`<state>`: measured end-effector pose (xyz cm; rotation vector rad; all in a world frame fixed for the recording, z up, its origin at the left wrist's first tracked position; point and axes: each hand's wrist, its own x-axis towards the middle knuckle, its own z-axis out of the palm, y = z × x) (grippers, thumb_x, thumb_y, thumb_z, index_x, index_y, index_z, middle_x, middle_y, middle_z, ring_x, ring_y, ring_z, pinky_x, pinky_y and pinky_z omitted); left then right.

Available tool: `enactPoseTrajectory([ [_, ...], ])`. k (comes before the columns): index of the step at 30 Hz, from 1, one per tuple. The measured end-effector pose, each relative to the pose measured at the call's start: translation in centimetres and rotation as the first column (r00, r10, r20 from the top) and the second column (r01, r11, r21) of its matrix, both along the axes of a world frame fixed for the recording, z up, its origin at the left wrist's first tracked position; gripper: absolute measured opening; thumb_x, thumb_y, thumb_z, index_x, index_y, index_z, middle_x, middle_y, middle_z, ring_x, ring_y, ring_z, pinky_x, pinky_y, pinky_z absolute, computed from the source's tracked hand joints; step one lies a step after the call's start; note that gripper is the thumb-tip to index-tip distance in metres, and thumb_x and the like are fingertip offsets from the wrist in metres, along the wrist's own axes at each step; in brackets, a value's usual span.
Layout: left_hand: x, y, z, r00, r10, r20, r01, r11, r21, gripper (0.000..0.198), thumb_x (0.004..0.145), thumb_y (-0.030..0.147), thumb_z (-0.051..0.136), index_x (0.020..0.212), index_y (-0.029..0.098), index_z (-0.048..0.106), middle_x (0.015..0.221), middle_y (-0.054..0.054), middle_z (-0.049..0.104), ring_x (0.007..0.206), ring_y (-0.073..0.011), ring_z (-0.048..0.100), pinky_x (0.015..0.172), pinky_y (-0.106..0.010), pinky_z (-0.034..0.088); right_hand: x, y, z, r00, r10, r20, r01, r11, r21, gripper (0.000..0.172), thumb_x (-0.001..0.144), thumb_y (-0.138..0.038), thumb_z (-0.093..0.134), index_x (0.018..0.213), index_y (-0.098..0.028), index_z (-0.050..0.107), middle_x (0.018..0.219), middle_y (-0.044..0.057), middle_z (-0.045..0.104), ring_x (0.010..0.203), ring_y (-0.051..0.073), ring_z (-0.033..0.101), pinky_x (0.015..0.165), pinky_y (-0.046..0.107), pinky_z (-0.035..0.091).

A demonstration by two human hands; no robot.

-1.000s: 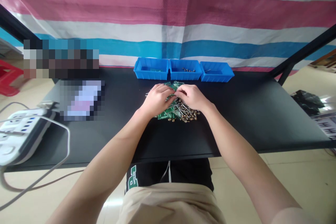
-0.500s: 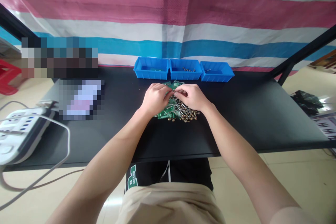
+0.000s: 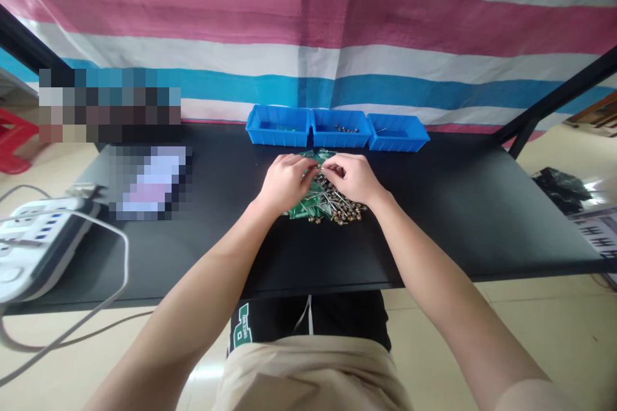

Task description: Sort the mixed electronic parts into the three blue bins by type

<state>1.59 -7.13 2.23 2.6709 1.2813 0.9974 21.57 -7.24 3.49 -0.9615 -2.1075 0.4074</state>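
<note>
My left hand (image 3: pixel 285 182) and my right hand (image 3: pixel 353 178) meet over a heap of small green circuit boards (image 3: pixel 303 209) and brown-headed metal-legged parts (image 3: pixel 344 212) on the black table (image 3: pixel 202 250). Both hands have their fingers curled. Their fingertips pinch a small metal part (image 3: pixel 320 169) between them, just above the heap. Much of the heap is hidden under the hands.
Three blue bins stand in a row behind the heap: left bin (image 3: pixel 278 126), middle bin (image 3: pixel 341 128) with a few small parts, right bin (image 3: pixel 397 131). A white power strip (image 3: pixel 29 250) with a cable lies at the table's left edge. A striped tarp hangs behind.
Both hands have lifted slightly off the heap and drawn their fingertips together around a small part; the arms have hardly shifted.
</note>
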Motion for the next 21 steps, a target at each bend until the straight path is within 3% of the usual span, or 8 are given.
enactPoseTrajectory([
  [4, -0.05, 0.08, -0.09, 1.0, 0.018, -0.025, -0.018, 1.0, 0.011, 0.025, 0.099, 0.033, 0.053, 0.1, 0.018, 0.072, 0.084, -0.007, 0.074, 0.084, -0.0226, 0.069, 0.082, -0.037, 0.049, -0.02, 0.01, -0.09, 1.0, -0.009, -0.02, 0.01, 0.999, 0.043, 0.015, 0.09, -0.022, 0.057, 0.079, -0.017, 0.065, 0.072, 0.002, 0.064, 0.062, 0.013, 0.054, 0.062, 0.027, 0.042],
  [13, -0.21, 0.28, -0.1, 1.0, -0.001, 0.0, 0.001, 1.0, -0.004, 0.022, 0.097, 0.036, 0.058, 0.095, 0.018, 0.07, 0.084, -0.007, 0.073, 0.085, -0.0229, 0.068, 0.082, -0.037, 0.048, -0.14, 0.16, -0.31, 1.0, 0.002, -0.005, -0.002, 1.0, -0.003, 0.015, 0.092, -0.023, 0.056, 0.086, -0.017, 0.068, 0.081, 0.004, 0.07, 0.066, 0.014, 0.059, 0.065, 0.028, 0.045],
  [18, -0.29, 0.28, -0.07, 1.0, 0.004, 0.015, -0.004, 1.0, -0.02, 0.018, 0.096, 0.034, 0.059, 0.094, 0.02, 0.07, 0.085, -0.006, 0.073, 0.086, -0.0222, 0.068, 0.084, -0.037, 0.049, -0.18, 0.11, -0.31, 1.0, 0.011, -0.009, -0.011, 1.0, -0.004, 0.016, 0.091, -0.024, 0.057, 0.082, -0.017, 0.069, 0.075, 0.003, 0.069, 0.064, 0.013, 0.058, 0.063, 0.028, 0.047],
  [21, -0.3, 0.29, -0.08, 0.999, 0.027, 0.02, -0.027, 0.999, -0.023, 0.018, 0.095, 0.033, 0.059, 0.093, 0.02, 0.07, 0.084, -0.006, 0.074, 0.084, -0.0217, 0.068, 0.083, -0.037, 0.049, -0.22, 0.03, -0.34, 1.0, -0.01, -0.022, 0.01, 1.0, 0.006, 0.016, 0.091, -0.026, 0.059, 0.09, -0.017, 0.072, 0.081, 0.004, 0.071, 0.063, 0.013, 0.059, 0.062, 0.027, 0.049],
])
